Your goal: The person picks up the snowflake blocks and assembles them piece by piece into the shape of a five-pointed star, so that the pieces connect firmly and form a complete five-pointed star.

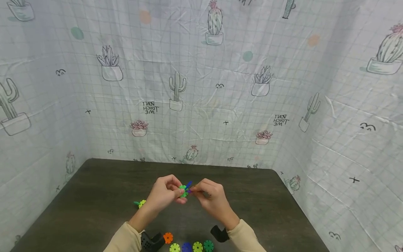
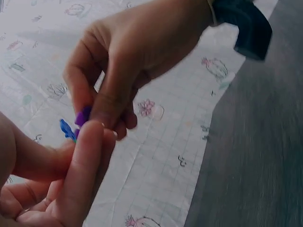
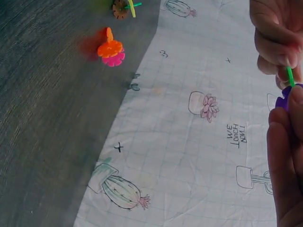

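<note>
Above the table, my left hand (image 1: pixel 167 191) pinches a green notched disc (image 1: pixel 183 191) between thumb and fingers. A blue disc (image 1: pixel 188 185) stands edge-on at its upper right side. My right hand (image 1: pixel 211 196) meets it from the right, thumb and fingertips pinching a purple notched disc (image 3: pixel 282 102). In the right wrist view the green disc's thin edge reaches right up to the purple one. Fingers hide much of the purple piece in the left wrist view, where the blue disc (image 2: pixel 66 129) sticks out beside the left thumb.
Near the table's front edge lie an orange disc (image 1: pixel 168 238), yellow-green discs (image 1: pixel 174 247), a blue disc (image 1: pixel 186 247) and a dark green disc (image 1: pixel 208 245). A yellow-and-green joined piece (image 1: pixel 141 203) lies left. Orange and pink pieces (image 3: pixel 110 49) show in the right wrist view. Printed cloth (image 1: pixel 201 133) surrounds the table.
</note>
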`<state>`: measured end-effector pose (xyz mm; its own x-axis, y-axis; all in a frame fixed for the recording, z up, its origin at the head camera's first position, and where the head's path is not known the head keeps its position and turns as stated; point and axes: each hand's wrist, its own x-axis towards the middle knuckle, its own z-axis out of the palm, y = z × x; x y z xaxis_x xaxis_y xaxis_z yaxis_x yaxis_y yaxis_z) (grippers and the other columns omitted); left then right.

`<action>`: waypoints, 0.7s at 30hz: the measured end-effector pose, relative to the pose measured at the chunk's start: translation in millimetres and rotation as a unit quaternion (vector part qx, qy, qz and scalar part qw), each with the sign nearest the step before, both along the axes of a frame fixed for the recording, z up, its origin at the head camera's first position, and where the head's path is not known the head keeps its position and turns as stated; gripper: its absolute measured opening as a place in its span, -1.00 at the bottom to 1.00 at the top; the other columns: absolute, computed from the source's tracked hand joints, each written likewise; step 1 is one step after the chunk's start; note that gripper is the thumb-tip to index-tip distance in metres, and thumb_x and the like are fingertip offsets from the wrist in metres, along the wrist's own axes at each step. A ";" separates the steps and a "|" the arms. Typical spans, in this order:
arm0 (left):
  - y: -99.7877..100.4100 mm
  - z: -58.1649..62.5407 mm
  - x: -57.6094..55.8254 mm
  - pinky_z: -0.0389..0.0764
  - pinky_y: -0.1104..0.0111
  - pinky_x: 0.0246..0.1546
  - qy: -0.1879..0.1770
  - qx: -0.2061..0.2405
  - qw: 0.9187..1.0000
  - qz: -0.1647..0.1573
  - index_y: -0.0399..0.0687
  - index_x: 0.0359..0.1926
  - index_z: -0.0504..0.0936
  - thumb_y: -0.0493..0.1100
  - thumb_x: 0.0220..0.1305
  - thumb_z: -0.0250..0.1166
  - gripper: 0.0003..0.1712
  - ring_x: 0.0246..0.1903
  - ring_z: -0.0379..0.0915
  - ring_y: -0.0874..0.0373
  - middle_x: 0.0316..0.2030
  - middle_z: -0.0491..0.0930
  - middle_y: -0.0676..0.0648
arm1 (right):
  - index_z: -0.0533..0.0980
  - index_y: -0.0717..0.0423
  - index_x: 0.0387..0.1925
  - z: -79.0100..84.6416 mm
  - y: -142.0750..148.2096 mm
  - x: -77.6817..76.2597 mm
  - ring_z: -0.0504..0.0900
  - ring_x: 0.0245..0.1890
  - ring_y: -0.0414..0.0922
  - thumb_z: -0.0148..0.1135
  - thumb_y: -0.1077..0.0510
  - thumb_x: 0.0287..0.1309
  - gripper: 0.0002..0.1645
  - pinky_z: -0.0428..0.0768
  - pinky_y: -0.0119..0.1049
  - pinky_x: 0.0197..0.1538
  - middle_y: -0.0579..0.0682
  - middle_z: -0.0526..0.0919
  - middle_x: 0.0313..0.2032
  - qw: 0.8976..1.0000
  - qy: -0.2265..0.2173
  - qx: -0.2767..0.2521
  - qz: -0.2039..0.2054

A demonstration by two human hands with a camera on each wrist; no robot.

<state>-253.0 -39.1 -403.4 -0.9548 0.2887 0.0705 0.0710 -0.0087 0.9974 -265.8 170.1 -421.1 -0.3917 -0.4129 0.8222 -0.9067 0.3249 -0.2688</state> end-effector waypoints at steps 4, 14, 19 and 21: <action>-0.8 -8.5 -3.9 0.77 0.17 -0.27 -0.003 0.017 1.000 -0.017 -0.43 -0.10 0.52 -0.37 0.36 0.30 -0.81 -0.41 0.76 0.01 -0.38 0.63 -0.21 | 0.69 0.09 -0.33 -5.5 1.7 -4.2 0.69 -0.41 -0.24 0.47 0.46 0.01 -0.75 0.62 -0.58 -0.31 -0.08 0.69 -0.38 1.000 -0.016 0.010 -0.005; -11.9 -49.1 -11.4 0.77 0.14 -0.27 -0.010 -0.082 0.995 0.059 -0.33 -0.08 0.58 -0.31 0.37 0.31 -0.83 -0.40 0.74 0.02 -0.32 0.65 -0.21 | 0.62 -0.13 -0.14 -28.5 14.2 -3.9 0.59 -0.33 -0.28 0.55 0.06 0.05 -0.67 0.64 -0.42 -0.24 -0.23 0.62 -0.19 0.984 -0.145 0.094 -0.053; -25.9 -69.4 -20.2 0.77 0.17 -0.30 -0.015 -0.137 0.984 0.114 -0.28 -0.11 0.62 -0.34 0.38 0.27 -0.89 -0.44 0.68 0.12 -0.31 0.60 -0.19 | 0.59 -0.15 -0.15 -32.0 19.6 -2.4 0.55 -0.36 -0.32 0.53 0.02 0.09 -0.69 0.65 -0.39 -0.22 -0.25 0.59 -0.24 0.968 -0.204 0.133 -0.059; -32.0 -77.6 -23.6 0.76 0.18 -0.32 -0.020 -0.155 0.980 0.123 -0.31 -0.08 0.62 -0.36 0.38 0.24 -0.86 -0.45 0.66 0.13 -0.29 0.60 -0.20 | 0.60 -0.14 -0.14 -33.4 21.4 -1.9 0.54 -0.36 -0.33 0.50 0.00 0.13 -0.71 0.64 -0.40 -0.21 -0.23 0.59 -0.24 0.960 -0.229 0.154 -0.048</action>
<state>-276.7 -71.1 -480.9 -0.9985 0.0505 -0.0233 -0.0066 0.3078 0.9514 -267.7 191.6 -454.5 -0.7317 -0.5522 0.3995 -0.6780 0.5291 -0.5103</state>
